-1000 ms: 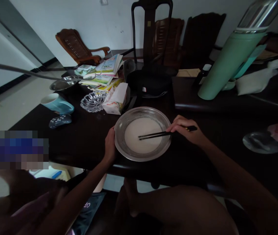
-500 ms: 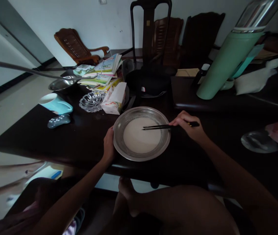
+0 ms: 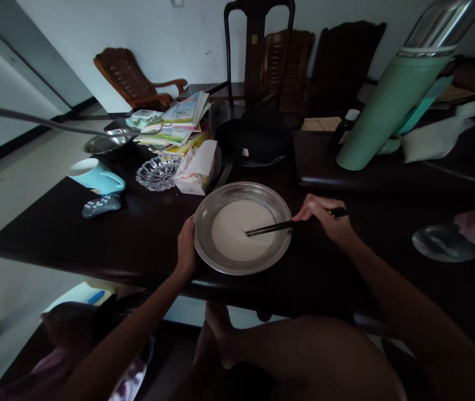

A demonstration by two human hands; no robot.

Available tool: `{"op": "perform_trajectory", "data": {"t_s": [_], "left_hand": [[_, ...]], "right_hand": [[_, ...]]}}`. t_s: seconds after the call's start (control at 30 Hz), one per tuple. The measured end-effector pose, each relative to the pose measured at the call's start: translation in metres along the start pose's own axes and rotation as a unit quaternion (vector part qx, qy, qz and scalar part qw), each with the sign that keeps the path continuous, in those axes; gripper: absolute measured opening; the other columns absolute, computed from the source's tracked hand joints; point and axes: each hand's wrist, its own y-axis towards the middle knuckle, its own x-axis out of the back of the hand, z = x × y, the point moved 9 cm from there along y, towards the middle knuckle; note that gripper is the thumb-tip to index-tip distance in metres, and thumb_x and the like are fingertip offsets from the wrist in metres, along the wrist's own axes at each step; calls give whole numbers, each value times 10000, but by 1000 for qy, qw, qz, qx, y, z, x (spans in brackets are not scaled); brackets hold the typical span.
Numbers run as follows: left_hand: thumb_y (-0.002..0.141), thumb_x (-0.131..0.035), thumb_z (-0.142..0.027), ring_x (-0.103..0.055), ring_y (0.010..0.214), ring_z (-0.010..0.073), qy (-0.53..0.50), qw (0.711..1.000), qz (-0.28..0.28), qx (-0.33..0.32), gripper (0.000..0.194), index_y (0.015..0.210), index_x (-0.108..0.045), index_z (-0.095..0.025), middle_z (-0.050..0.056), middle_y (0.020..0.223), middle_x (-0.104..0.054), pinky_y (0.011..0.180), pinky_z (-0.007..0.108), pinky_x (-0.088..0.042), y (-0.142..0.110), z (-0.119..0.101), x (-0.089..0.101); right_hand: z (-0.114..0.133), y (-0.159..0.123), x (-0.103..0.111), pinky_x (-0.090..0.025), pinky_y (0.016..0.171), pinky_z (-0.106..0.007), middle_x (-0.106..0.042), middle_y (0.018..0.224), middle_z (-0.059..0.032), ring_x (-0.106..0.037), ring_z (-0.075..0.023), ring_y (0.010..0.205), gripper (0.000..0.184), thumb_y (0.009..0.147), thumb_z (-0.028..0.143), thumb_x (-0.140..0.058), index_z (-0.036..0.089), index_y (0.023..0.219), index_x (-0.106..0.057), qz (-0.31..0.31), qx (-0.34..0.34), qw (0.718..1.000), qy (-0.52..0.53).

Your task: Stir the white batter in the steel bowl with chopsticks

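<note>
A round metal bowl (image 3: pixel 204 245) stands near the front edge of the dark table (image 3: pixel 145 234). Pale, smooth batter-like liquid (image 3: pixel 237 245) covers its bottom. My left hand (image 3: pixel 186 245) grips the bowl's left rim, fingers against the outer wall. In my right hand (image 3: pixel 324 217), closed above the table just right of the bowl, is a pair of black chopsticks (image 3: pixel 270 227). They slant down to the left over the rim, and their tips meet the liquid near the middle of the bowl.
Behind the bowl are a tissue box (image 3: pixel 197 170), a glass dish (image 3: pixel 157 172) and piled booklets (image 3: pixel 182 122). Further left are a light-blue mug (image 3: pixel 95 175) and a game controller (image 3: pixel 101 206). A tall green thermos (image 3: pixel 391 111) stands at the back right. A pink-and-clear item (image 3: pixel 450 239) lies at right.
My right hand has shifted slightly right, and the chopstick tips have moved down toward me, drawing closer together. My left hand and the bowl stay put.
</note>
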Motion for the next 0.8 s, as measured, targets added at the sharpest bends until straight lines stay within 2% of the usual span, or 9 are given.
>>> {"op": "perform_trajectory", "data": {"t_s": [0.07,0.13,0.27,0.33,0.43,0.5,0.63,0.7,0.8], "left_hand": [[931,-369,-432,-597,1109,233,-5,1000,-4,4,438,1116,-655,-157,79,1168,-692,1004,337,-447,0,0,0],[928,-371,-452,-596,1113,237,-6,1000,-8,10,455,1122,-655,-153,82,1172,-692,1006,339,-448,-1,0,1],[938,-380,-472,-577,1165,255,-3,1000,-1,16,450,1141,-653,-178,71,1198,-681,1036,374,-437,-2,3,0],[952,-381,-471,-563,1200,259,2,1000,-1,18,414,1140,-657,-226,43,1213,-676,1043,404,-433,-2,6,1],[955,-405,-476,-547,1228,259,7,1000,-3,22,358,1126,-663,-296,3,1212,-677,1022,418,-447,-2,11,3],[948,-416,-479,-544,1229,266,8,1000,-1,22,365,1130,-663,-279,15,1207,-680,1021,414,-449,-1,12,2],[936,-385,-465,-561,1187,264,4,1000,0,18,436,1127,-659,-186,71,1193,-683,1049,391,-429,0,8,1],[929,-370,-460,-577,1157,250,-7,1000,-3,13,447,1110,-659,-171,78,1183,-684,1046,366,-429,1,4,0],[928,-375,-440,-584,1148,238,-13,1000,-4,2,426,1092,-658,-167,80,1187,-681,1045,337,-423,0,0,0]], "right_hand": [[2,0,-9,-502,679,-362,-742,755,-27,-640,-195,727,265,921,350,-597,254,717,-737,42,6,999,-29],[3,0,-9,-502,703,-367,-751,810,-30,-639,-201,776,189,902,340,-631,266,781,-756,40,11,998,-56],[1,1,6,-500,674,-366,-722,681,-29,-644,-192,682,379,945,411,-556,240,635,-689,-26,-7,999,-26],[0,1,2,-503,661,-363,-715,659,-29,-641,-189,658,420,955,425,-531,235,607,-668,-5,-13,1000,-7],[2,0,-9,-507,695,-364,-742,753,-32,-645,-197,737,296,925,386,-588,247,703,-725,46,-6,998,-37],[1,1,-6,-503,710,-366,-746,781,-34,-645,-200,762,245,911,370,-612,251,740,-740,29,-4,998,-58],[-4,1,8,-501,672,-355,-709,661,-25,-650,-184,654,406,951,408,-542,230,607,-666,-36,-21,999,-9],[-4,0,2,-504,664,-353,-706,662,-24,-651,-185,653,403,949,414,-543,233,616,-677,-5,-20,1000,-4],[-2,0,-7,-510,697,-358,-726,758,-27,-648,-196,743,257,912,388,-609,254,740,-746,38,-6,998,-53]]}}
